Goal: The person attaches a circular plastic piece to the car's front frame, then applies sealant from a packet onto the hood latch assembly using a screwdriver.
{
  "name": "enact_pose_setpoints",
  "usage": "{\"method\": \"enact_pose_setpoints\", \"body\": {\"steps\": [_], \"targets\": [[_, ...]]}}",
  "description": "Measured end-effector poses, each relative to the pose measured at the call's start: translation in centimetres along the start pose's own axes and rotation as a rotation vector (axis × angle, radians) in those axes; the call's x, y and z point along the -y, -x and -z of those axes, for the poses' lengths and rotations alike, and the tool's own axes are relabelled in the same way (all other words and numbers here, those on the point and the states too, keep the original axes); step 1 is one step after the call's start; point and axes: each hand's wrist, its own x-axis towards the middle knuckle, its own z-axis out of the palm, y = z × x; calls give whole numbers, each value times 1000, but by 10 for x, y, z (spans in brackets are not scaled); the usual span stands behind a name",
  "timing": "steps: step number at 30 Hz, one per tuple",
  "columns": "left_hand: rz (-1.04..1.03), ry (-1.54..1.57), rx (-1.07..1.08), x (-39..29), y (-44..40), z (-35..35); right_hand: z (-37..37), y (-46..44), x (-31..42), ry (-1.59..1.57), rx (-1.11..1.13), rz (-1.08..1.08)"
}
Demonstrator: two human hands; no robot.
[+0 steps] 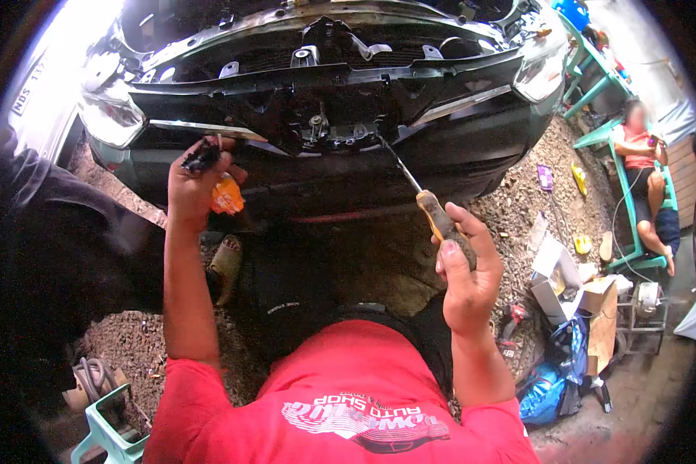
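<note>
My right hand [470, 274] is wrapped round the worn yellow-and-dark handle of a screwdriver [407, 175]. Its metal shaft points up and left, with the tip at the front opening of a black car [325, 182], near the latch area [317, 124]. Raised before the left side of the bumper, my left hand [196, 185] has its fingers closed on a small black object [201, 157] whose kind I cannot make out. Beside that hand shows a crumpled orange piece [226, 195]; whether the fingers hold it is unclear.
At right, a person [639, 155] sits on a green chair [630, 224]. An opened box [557, 278] and blue plastic bags [545, 390] lie on the ground nearby. Another person's dark-clothed leg [93, 209] reaches in from the left, above a green stool [104, 433].
</note>
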Motion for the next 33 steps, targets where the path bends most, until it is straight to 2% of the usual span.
{"method": "enact_pose_setpoints", "body": {"steps": [2, 6, 7, 8, 9, 12, 16, 18, 22, 27, 29, 33], "targets": [[31, -46, -30, -3, 13, -12, 5, 2, 6, -57, 31, -85], [192, 13, 110, -11, 48, -48, 7, 4, 15, -182, 27, -165], [211, -80, 211, -13, 50, -53, 5, 6, 17, -198, 55, -150], [273, -77, 209, -21, 56, -64, 6, 9, 19, -208, 108, -176], [128, -180, 282, -19, 57, -68, 6, 12, 20, -196, 146, -167], [209, -50, 355, -21, 65, -81, 4, 15, 26, -171, 185, -148], [159, -148, 398, -25, 65, -86, 11, 15, 35, -87, 203, -117], [185, -206, 412, -30, 66, -86, 17, 16, 37, 0, 289, -89], [192, -178, 415, -32, 67, -92, 15, 16, 37, -10, 303, -172], [174, -240, 465, -40, 69, -98, 13, 15, 24, -92, 333, -187], [149, -243, 476, -39, 69, -99, 13, 16, 21, -266, 313, -357], [73, -328, 479, -46, 68, -104, 9, 16, 15, -445, 300, -440]]}}
